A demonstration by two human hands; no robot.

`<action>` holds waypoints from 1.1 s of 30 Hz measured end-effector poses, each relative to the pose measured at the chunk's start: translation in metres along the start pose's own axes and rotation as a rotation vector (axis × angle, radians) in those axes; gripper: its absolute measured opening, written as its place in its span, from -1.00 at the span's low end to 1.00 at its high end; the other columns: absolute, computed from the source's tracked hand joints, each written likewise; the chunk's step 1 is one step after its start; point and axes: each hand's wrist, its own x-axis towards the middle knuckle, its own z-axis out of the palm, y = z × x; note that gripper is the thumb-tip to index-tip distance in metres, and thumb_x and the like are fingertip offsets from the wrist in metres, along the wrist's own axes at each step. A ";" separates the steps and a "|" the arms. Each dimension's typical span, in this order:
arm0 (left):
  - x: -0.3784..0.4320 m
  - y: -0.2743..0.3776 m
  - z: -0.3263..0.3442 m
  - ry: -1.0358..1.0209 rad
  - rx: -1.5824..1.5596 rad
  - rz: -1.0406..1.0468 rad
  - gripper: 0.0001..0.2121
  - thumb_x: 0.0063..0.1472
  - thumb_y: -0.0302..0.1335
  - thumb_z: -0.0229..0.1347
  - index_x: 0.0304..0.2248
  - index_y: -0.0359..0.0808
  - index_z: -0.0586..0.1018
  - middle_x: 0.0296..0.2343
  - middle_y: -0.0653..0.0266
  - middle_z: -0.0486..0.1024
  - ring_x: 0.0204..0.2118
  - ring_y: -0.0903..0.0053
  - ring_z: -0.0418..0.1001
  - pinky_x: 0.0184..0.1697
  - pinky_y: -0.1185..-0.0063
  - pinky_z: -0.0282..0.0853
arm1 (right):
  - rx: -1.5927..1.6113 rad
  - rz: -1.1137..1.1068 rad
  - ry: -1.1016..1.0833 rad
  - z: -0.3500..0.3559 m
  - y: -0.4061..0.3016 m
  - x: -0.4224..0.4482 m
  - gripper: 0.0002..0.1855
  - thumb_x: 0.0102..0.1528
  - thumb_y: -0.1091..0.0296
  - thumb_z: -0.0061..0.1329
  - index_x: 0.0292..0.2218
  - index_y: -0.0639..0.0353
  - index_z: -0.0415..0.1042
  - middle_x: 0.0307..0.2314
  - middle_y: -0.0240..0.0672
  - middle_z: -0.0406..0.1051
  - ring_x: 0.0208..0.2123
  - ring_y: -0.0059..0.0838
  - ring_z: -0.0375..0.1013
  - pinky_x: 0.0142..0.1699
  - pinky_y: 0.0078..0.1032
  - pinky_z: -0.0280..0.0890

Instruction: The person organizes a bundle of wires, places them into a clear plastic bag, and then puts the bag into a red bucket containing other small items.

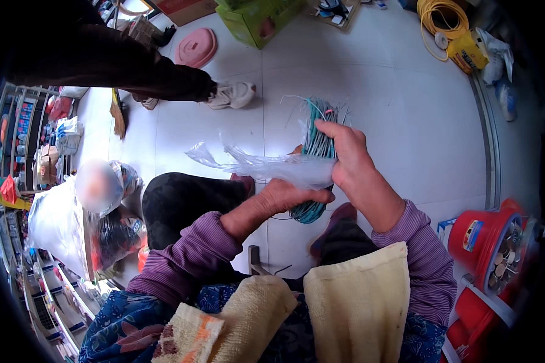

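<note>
A long bundle of thin grey and teal wires or cords (315, 118) lies between my two hands, with loose ends sticking out at its far end and loops at its near end. Clear plastic film (277, 168) lies across the bundle's middle, its loose end trailing to the left. My right hand (347, 152) grips the bundle and film from the right, thumb along the upper part. My left hand (295, 195) holds the film and the bundle from below left; its fingers are partly hidden under the film. Yellow towels (356, 295) hang over my front and lap.
A person's leg and pale shoe (234, 95) stand at upper left, near a pink lid (196, 47). A green box (254, 22) is beyond. Red buckets (472, 245) stand at right, shelves (18, 149) and bags at left. A yellow coil (443, 20) lies at upper right.
</note>
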 end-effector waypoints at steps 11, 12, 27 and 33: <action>-0.101 0.043 -0.010 0.061 -0.539 0.060 -0.59 -0.27 -0.71 0.23 -0.29 -0.44 0.49 -0.43 0.16 0.50 -0.36 0.46 0.48 -0.25 0.54 0.43 | -0.072 -0.303 -0.277 0.030 0.015 -0.111 -0.61 0.23 0.12 -0.31 -0.15 0.30 0.28 -0.19 -0.19 0.33 -0.17 -0.41 0.35 -0.01 -0.38 0.22; -0.112 0.041 -0.012 0.059 -0.586 0.054 -0.59 -0.27 -0.72 0.21 -0.29 -0.44 0.49 -0.43 0.16 0.50 -0.35 0.46 0.48 -0.25 0.54 0.43 | -0.093 -0.310 -0.281 0.026 0.022 -0.120 -0.60 0.23 0.12 -0.31 -0.12 0.32 0.25 -0.15 -0.14 0.29 -0.13 -0.39 0.31 0.01 -0.36 0.19; -0.146 -0.041 -0.005 -0.012 -0.610 0.591 -0.69 0.11 -0.48 0.07 -0.13 -0.29 0.38 -0.19 0.23 0.41 -0.18 0.54 0.42 -0.17 0.55 0.39 | -1.049 -1.469 -0.611 0.009 0.081 -0.196 -0.40 -0.19 0.36 0.16 -0.10 0.36 0.28 -0.03 -0.01 0.21 0.15 0.00 0.02 0.20 -0.21 -0.05; -0.151 -0.052 -0.022 -0.082 -0.381 0.502 -0.49 -0.18 -0.48 0.21 -0.15 -0.38 0.39 -0.34 0.22 0.45 -0.27 0.47 0.43 -0.23 0.55 0.39 | -0.743 -1.267 -0.517 0.000 0.082 -0.203 -0.76 0.01 0.63 -0.10 -0.22 0.28 0.27 -0.33 -0.17 0.34 -0.26 -0.29 0.38 -0.15 -0.45 0.28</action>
